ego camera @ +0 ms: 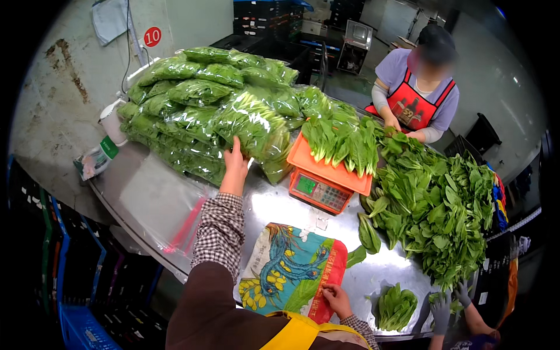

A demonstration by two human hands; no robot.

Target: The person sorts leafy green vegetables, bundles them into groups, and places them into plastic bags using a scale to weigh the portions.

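My left hand [236, 165] reaches forward to the near edge of a clear plastic bag of leafy greens [253, 120]. Its fingers touch the bag; whether they grip it is hard to see. This bag lies at the front of a tall heap of similar filled bags [175, 109]. Close to my body, my right hand [337, 301] is at the red edge of a printed woven sack [286, 267], fingers curled; a firm hold cannot be made out. An orange digital scale [323, 188] stands beyond the sack, with a bunch of greens [343, 146] on its pan.
Loose greens [433, 210] are heaped on the metal table [271, 201] at right, with a small bunch [396, 308] nearer me. Flat clear bags [153, 197] lie left. A co-worker [415, 87] handles greens across the table; another person's gloved hands [442, 310] work at lower right.
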